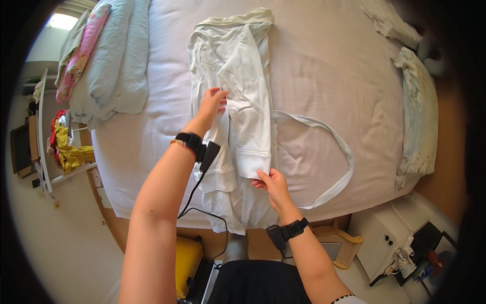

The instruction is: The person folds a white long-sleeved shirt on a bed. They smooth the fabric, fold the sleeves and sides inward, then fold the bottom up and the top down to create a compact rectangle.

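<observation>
A pale, whitish garment (246,83) with long sleeves lies lengthwise on the bed, its collar end at the far side. One sleeve is laid down along its front and ends in a wide cuff (252,161). My right hand (272,187) pinches the lower right corner of that cuff between thumb and fingers. My left hand (213,103) is over the left part of the garment, its fingers loosely bent and apart, with no cloth plainly gripped. The other sleeve's cuff (217,180) lies below it. A fabric belt (347,152) loops out to the right across the sheet.
The bed (315,68) has a light pinkish sheet. Folded bedding (114,64) is piled at far left, and a pillow (417,121) lies along the right edge. A black cable (224,228) hangs from my left wrist device. A yellow suitcase (188,266) stands below the bed.
</observation>
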Action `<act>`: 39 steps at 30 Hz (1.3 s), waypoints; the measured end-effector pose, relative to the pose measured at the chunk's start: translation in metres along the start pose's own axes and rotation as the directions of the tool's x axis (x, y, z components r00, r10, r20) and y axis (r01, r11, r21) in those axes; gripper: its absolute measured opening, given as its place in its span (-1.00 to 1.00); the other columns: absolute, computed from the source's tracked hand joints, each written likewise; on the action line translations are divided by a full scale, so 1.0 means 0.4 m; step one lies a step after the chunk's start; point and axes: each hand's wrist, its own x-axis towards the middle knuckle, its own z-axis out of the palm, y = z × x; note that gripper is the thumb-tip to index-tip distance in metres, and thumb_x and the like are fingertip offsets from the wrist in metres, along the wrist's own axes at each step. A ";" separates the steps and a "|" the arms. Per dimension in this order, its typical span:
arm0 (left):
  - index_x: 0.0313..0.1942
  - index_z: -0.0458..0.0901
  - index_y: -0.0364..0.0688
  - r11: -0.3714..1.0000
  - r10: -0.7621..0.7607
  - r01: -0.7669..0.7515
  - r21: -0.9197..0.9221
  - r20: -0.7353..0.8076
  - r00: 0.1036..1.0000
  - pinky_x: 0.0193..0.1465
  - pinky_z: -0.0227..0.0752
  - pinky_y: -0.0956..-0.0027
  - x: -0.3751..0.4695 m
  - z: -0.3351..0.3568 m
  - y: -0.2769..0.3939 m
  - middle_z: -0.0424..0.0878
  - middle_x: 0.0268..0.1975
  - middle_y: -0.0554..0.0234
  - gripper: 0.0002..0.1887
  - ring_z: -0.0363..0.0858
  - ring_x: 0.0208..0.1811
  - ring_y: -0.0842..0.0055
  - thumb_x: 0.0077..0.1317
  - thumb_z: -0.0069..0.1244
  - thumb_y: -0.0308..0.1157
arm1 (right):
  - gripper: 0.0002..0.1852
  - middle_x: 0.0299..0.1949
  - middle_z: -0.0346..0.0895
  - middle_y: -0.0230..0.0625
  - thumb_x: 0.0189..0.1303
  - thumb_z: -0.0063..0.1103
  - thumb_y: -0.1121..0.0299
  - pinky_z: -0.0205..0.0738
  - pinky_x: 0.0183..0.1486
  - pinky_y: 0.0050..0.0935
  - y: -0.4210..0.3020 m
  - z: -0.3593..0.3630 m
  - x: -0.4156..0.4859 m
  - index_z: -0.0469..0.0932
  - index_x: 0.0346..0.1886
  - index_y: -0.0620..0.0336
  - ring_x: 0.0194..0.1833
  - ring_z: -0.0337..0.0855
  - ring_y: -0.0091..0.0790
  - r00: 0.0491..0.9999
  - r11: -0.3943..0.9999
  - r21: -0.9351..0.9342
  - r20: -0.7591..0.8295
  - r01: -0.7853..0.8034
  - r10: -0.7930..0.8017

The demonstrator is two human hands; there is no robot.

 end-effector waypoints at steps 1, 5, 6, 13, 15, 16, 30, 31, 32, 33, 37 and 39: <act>0.16 0.39 -0.16 0.997 -0.057 0.056 -0.043 -0.015 0.998 0.09 0.38 0.35 0.021 0.006 0.000 0.54 0.02 0.29 -0.49 0.50 0.01 0.51 0.31 0.14 -0.14 | -0.78 -0.31 0.69 -0.27 0.40 0.20 0.29 0.54 -0.23 -0.54 -0.003 -0.001 -0.008 0.58 -0.14 0.28 -0.35 0.66 -0.51 1.000 1.000 0.027 0.028 0.008 -0.009; 0.00 0.57 -0.13 0.986 -0.108 0.124 -0.111 0.135 0.985 0.06 0.41 0.40 0.065 -0.001 0.025 0.64 -0.12 0.39 -0.68 0.57 -0.09 0.57 0.36 0.15 -0.17 | -0.79 -0.31 0.70 -0.25 0.41 0.18 0.29 0.53 -0.22 -0.54 0.005 -0.017 -0.023 0.58 -0.14 0.28 -0.36 0.63 -0.52 0.989 0.996 0.091 0.148 -0.011 -0.002; 0.02 0.60 -0.13 0.984 -0.048 0.066 -0.164 0.112 0.993 0.08 0.41 0.43 0.068 0.002 0.027 0.68 -0.11 0.42 -0.73 0.60 -0.07 0.59 0.39 0.13 -0.25 | -0.79 -0.31 0.70 -0.24 0.41 0.17 0.30 0.52 -0.22 -0.54 0.015 -0.021 -0.019 0.57 -0.14 0.28 -0.36 0.62 -0.52 0.995 0.996 0.072 0.094 -0.047 0.040; 0.27 0.47 -0.07 0.984 0.014 0.006 -0.178 0.113 0.993 0.19 0.36 0.30 0.047 0.025 0.025 0.62 0.07 0.29 -0.53 0.55 0.11 0.49 0.35 0.10 -0.41 | -0.80 -0.34 0.69 -0.24 0.43 0.11 0.31 0.49 -0.25 -0.56 0.079 -0.058 0.037 0.56 -0.17 0.27 -0.38 0.60 -0.54 0.997 0.998 -0.001 -0.049 -0.061 0.061; 0.32 0.41 -0.06 0.978 0.086 -0.053 -0.203 0.156 0.984 0.22 0.35 0.27 0.038 0.031 0.023 0.61 0.09 0.27 -0.47 0.53 0.13 0.47 0.34 0.09 -0.43 | -0.80 -0.35 0.69 -0.25 0.43 0.12 0.31 0.49 -0.27 -0.56 0.083 -0.066 0.039 0.57 -0.17 0.27 -0.39 0.59 -0.55 0.995 0.995 -0.050 -0.052 -0.084 0.081; 0.34 0.38 -0.05 0.976 0.097 -0.065 -0.207 0.147 0.984 0.23 0.34 0.26 0.033 0.035 0.019 0.61 0.09 0.26 -0.44 0.53 0.14 0.46 0.34 0.09 -0.44 | -0.79 -0.37 0.69 -0.25 0.42 0.14 0.29 0.47 -0.31 -0.57 0.084 -0.068 0.037 0.57 -0.18 0.27 -0.41 0.59 -0.55 0.996 0.995 -0.065 -0.050 -0.072 0.069; 0.30 0.37 -0.10 0.967 -0.012 0.061 0.246 -0.195 0.981 0.09 0.28 0.49 -0.220 -0.420 -0.240 0.54 0.09 0.35 -0.45 0.45 0.02 0.58 0.27 -0.02 -0.44 | -0.40 -0.18 0.51 -0.27 0.04 0.55 0.25 0.45 -0.03 -0.29 -0.020 -0.651 -0.111 0.42 0.07 0.27 -0.20 0.51 -0.31 0.316 0.576 -0.814 -0.569 -0.081 -0.760; 0.29 0.39 -0.10 0.967 -0.009 0.049 0.251 -0.158 0.987 0.09 0.28 0.49 -0.245 -0.426 -0.265 0.54 0.09 0.36 -0.46 0.45 0.02 0.58 0.27 0.00 -0.43 | -0.37 -0.15 0.53 -0.26 0.03 0.55 0.26 0.44 0.02 -0.27 -0.008 -0.695 -0.104 0.40 0.11 0.29 -0.17 0.53 -0.26 0.342 0.598 -0.796 -0.590 -0.097 -0.731; 0.27 0.41 -0.10 0.961 -0.036 0.076 0.266 -0.153 0.988 0.09 0.28 0.48 -0.266 -0.423 -0.285 0.54 0.09 0.36 -0.48 0.45 0.03 0.58 0.27 0.01 -0.42 | -0.34 -0.13 0.54 -0.24 0.04 0.54 0.27 0.43 0.05 -0.26 0.007 -0.726 -0.096 0.38 0.14 0.30 -0.15 0.55 -0.23 0.357 0.643 -0.751 -0.648 -0.153 -0.672; 0.25 0.43 -0.11 0.950 -0.049 0.095 0.298 -0.157 0.986 0.08 0.29 0.47 -0.283 -0.414 -0.298 0.54 0.09 0.37 -0.49 0.45 0.03 0.58 0.26 0.03 -0.40 | -0.32 -0.11 0.56 -0.22 0.04 0.53 0.28 0.42 0.08 -0.25 0.017 -0.750 -0.090 0.36 0.17 0.32 -0.13 0.57 -0.20 0.458 0.632 -0.771 -0.593 -0.083 -0.663; 0.25 0.44 -0.12 0.975 -0.108 0.096 0.201 0.050 0.993 0.05 0.33 0.46 -0.310 -0.342 -0.321 0.60 0.02 0.36 -0.53 0.49 0.01 0.58 0.34 0.05 -0.32 | -0.42 -0.05 0.60 -0.17 0.17 0.35 0.32 0.43 0.03 -0.29 0.011 -0.735 -0.092 0.33 0.19 0.34 -0.09 0.61 -0.25 0.705 0.776 -0.629 -0.572 -0.049 -0.419; 0.24 0.43 -0.14 0.972 -0.148 0.150 0.182 -0.026 0.989 0.04 0.35 0.46 -0.309 -0.321 -0.322 0.61 0.02 0.34 -0.55 0.50 -0.01 0.59 0.35 0.04 -0.35 | -0.54 -0.10 0.60 -0.20 0.25 0.22 0.32 0.41 -0.09 -0.35 -0.042 -0.670 -0.124 0.34 0.15 0.32 -0.16 0.61 -0.34 0.736 0.881 -0.473 -0.589 0.021 -0.334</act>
